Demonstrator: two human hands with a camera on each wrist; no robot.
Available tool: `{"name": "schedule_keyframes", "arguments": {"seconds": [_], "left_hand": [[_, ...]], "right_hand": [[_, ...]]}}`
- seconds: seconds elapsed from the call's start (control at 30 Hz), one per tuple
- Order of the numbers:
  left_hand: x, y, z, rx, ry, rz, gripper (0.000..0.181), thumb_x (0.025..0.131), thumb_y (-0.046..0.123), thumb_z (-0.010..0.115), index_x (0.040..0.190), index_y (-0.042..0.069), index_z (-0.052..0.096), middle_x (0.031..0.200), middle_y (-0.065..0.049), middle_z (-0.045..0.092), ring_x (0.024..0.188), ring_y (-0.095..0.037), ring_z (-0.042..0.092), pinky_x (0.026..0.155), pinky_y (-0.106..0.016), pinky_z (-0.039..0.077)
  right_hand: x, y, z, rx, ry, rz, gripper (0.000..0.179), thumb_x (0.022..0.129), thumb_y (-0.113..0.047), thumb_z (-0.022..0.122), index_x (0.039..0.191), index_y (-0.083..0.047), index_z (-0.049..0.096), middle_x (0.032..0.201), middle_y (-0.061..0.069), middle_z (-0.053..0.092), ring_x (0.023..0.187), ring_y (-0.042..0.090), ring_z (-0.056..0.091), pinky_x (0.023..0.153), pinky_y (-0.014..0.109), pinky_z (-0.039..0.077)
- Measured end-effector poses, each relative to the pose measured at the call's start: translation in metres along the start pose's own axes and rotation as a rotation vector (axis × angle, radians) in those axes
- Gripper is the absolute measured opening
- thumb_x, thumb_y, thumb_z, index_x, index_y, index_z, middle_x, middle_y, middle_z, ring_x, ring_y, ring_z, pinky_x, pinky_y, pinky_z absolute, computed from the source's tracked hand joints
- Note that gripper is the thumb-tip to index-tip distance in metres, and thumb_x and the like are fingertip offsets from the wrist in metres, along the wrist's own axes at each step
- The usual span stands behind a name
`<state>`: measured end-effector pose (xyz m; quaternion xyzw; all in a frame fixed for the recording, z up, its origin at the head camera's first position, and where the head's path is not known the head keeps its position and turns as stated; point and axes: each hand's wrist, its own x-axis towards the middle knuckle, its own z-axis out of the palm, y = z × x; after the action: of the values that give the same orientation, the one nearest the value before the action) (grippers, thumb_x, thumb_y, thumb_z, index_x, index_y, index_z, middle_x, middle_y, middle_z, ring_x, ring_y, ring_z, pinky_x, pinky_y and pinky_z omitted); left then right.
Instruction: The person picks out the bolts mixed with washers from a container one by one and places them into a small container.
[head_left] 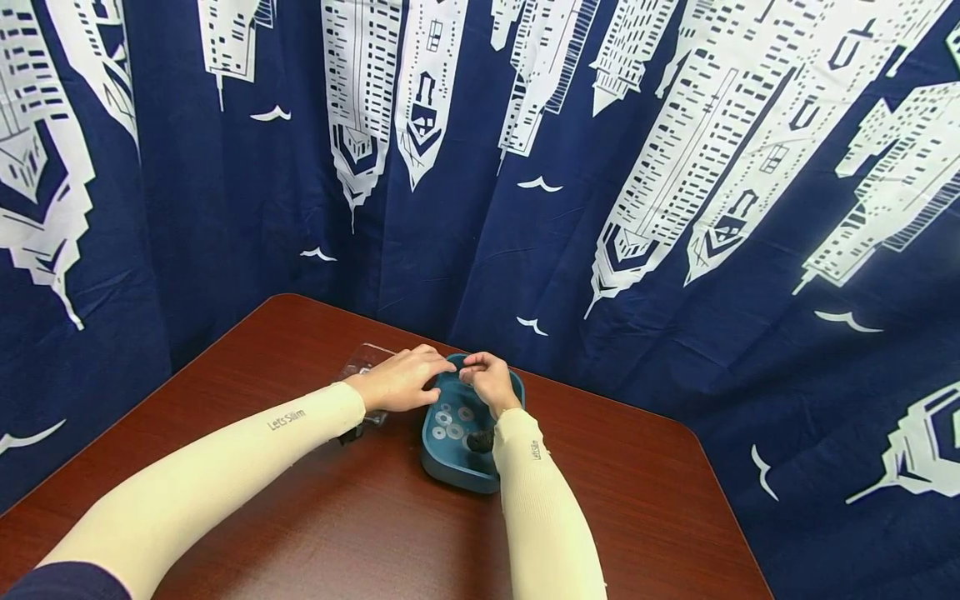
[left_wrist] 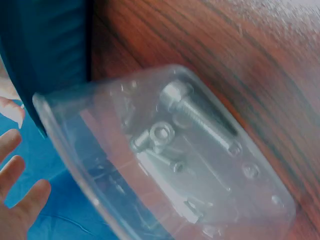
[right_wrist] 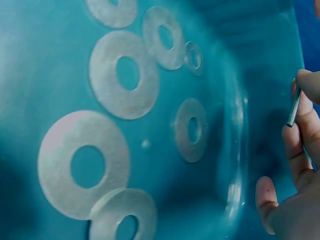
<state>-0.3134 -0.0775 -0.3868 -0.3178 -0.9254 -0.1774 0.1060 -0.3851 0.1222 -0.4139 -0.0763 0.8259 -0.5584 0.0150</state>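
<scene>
In the right wrist view, my right hand (right_wrist: 295, 210) pinches a small threaded screw (right_wrist: 294, 107) between its fingers. In the head view the right hand (head_left: 491, 383) is over the far end of a blue tray (head_left: 457, 477). My left hand (head_left: 401, 379) reaches to the tray's left rim, its fingers extended and spread; the left wrist view shows these fingers (left_wrist: 12, 172) with nothing between them. Several flat metal washers (right_wrist: 82, 122) of different sizes lie on the tray's floor. Beneath the left forearm is a clear plastic container (left_wrist: 75, 165), partly hidden in the head view.
The clear container holds a large bolt (left_wrist: 207, 120), a nut (left_wrist: 162, 133) and several smaller screws. It stands just left of the tray on a brown wooden table (head_left: 360, 517). A navy curtain (head_left: 450, 250) with white building prints hangs behind the table's far edge.
</scene>
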Motion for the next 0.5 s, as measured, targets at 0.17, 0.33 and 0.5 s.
{"name": "schedule_keyframes", "arguments": {"seconds": [0.17,0.33,0.5], "left_hand": [[-0.003,-0.002,-0.007,-0.001,0.008,-0.01,0.045,0.095,0.025,0.064,0.139,0.012,0.06,0.136,-0.006,0.061,0.129,-0.024,0.05,0.107,-0.048,0.045],[-0.006,-0.008,-0.01,-0.011,0.005,-0.031,0.045,0.096,0.025,0.064,0.139,0.014,0.06,0.136,-0.004,0.061,0.132,-0.023,0.048,0.109,-0.048,0.043],[-0.01,-0.014,-0.015,-0.01,0.009,-0.05,0.047,0.096,0.024,0.064,0.141,0.013,0.058,0.136,-0.004,0.061,0.133,-0.025,0.047,0.111,-0.051,0.041]], "right_hand": [[-0.001,-0.008,0.0,0.004,0.013,-0.043,0.02,0.086,0.004,0.07,0.106,0.004,0.066,0.083,0.006,0.069,0.076,0.012,0.064,0.074,0.03,0.051],[-0.003,-0.019,0.0,0.017,0.01,-0.069,0.023,0.087,0.003,0.07,0.109,0.005,0.065,0.083,0.004,0.066,0.077,0.013,0.062,0.085,0.042,0.054],[-0.001,-0.026,0.001,0.027,0.011,-0.083,0.022,0.086,0.003,0.071,0.108,0.004,0.066,0.08,0.001,0.065,0.075,0.012,0.06,0.08,0.037,0.053]]}}
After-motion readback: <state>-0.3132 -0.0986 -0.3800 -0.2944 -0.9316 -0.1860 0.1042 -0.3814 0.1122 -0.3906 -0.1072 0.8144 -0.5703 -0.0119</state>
